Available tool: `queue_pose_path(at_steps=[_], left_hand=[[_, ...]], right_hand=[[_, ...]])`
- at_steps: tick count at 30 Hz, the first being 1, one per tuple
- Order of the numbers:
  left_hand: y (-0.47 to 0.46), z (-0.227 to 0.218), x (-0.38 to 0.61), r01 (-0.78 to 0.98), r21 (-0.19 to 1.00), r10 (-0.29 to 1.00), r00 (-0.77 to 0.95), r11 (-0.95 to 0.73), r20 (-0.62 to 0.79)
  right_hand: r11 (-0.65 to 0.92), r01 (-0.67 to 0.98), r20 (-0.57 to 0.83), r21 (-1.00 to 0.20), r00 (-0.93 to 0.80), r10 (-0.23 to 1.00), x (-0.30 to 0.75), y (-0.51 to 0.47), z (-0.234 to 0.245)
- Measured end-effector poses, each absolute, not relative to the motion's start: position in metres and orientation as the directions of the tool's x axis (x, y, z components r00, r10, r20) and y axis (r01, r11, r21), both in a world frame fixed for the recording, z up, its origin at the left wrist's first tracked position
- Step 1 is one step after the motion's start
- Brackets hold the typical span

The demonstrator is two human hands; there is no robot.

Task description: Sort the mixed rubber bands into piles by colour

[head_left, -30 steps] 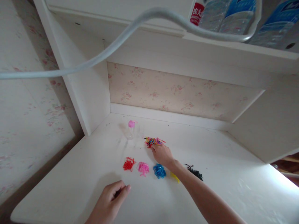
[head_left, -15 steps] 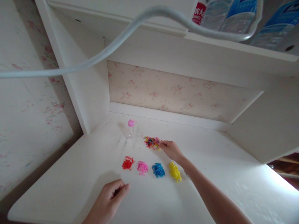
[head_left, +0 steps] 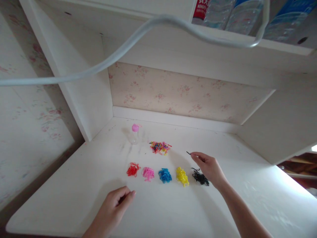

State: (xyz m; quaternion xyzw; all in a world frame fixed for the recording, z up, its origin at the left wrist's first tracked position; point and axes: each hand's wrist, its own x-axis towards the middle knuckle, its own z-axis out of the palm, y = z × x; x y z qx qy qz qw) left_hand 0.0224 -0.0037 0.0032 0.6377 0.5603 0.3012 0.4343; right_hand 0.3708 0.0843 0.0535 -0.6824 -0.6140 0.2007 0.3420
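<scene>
Pinching a short, thin black strip (head_left: 188,153) between thumb and fingertips of the bare right hand (head_left: 206,166), holding it above the smooth white tabletop (head_left: 160,208), beyond the small tangled black heap (head_left: 201,178). Seeing 4 more heaps of thin strips in that row, from the left: bright red heap (head_left: 133,169), pink heap (head_left: 148,174), blue heap (head_left: 165,175), yellow heap (head_left: 182,176). Curling the bare left hand (head_left: 115,205) narrowly near the red heap, being unable to tell of anything inside. Seeing farther back a loose multicoloured pile (head_left: 160,147) and, left of it, an upright clear bottle with pink cap (head_left: 135,136).

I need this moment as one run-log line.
right hand: pinching thin black strand | left hand: loosely closed | near right hand: black strand pile
</scene>
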Motion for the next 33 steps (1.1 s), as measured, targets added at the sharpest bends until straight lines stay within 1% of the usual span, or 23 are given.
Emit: queue_pose_path(at_steps=[3, 6, 8, 10, 14, 19, 23, 26, 29, 31, 33], left_hand=[[-0.004, 0.002, 0.023, 0.468, 0.884, 0.975, 0.2, -0.004, -0.101], [-0.005, 0.001, 0.023, 0.48, 0.877, 0.973, 0.208, -0.013, -0.099], [-0.005, 0.0, 0.024, 0.491, 0.871, 0.973, 0.212, -0.023, -0.094], [-0.005, 0.0, 0.025, 0.504, 0.863, 0.973, 0.211, -0.031, -0.088], [-0.005, 0.001, 0.028, 0.524, 0.851, 0.977, 0.197, -0.034, -0.082], [-0.006, 0.001, 0.03, 0.532, 0.847, 0.976, 0.193, -0.017, -0.102], [-0.003, 0.005, 0.035, 0.534, 0.845, 0.969, 0.202, 0.016, -0.146], [0.007, 0.019, 0.043, 0.57, 0.821, 0.968, 0.226, -0.038, -0.111], [0.026, 0.037, 0.054, 0.648, 0.743, 0.962, 0.273, -0.168, -0.021], [0.043, 0.046, 0.062, 0.707, 0.659, 0.951, 0.305, -0.255, 0.04], [0.061, 0.052, 0.071, 0.769, 0.562, 0.944, 0.323, -0.304, 0.068]], right_hand=[[-0.094, 0.772, 0.201, -0.629, 0.278, 0.939, 0.392, 0.055, 0.043], [-0.125, 0.846, 0.269, -0.517, 0.3, 0.915, 0.407, 0.029, 0.025], [-0.16, 0.869, 0.249, -0.467, 0.304, 0.92, 0.415, 0.017, 0.014], [-0.196, 0.871, 0.182, -0.451, 0.305, 0.935, 0.42, 0.01, 0.004], [-0.222, 0.846, 0.097, -0.485, 0.305, 0.947, 0.427, 0.005, -0.005], [-0.27, 0.786, 0.09, -0.556, 0.38, 0.92, 0.428, 0.0, -0.006], [-0.323, 0.732, 0.086, -0.6, 0.461, 0.883, 0.429, -0.006, -0.005], [-0.355, 0.674, 0.058, -0.648, 0.509, 0.859, 0.432, -0.008, -0.005], [-0.361, 0.636, 0.043, -0.682, 0.528, 0.848, 0.435, -0.008, -0.006], [-0.346, 0.625, 0.059, -0.699, 0.533, 0.844, 0.436, -0.008, -0.007], [-0.335, 0.614, 0.074, -0.715, 0.543, 0.836, 0.437, -0.008, -0.008]])
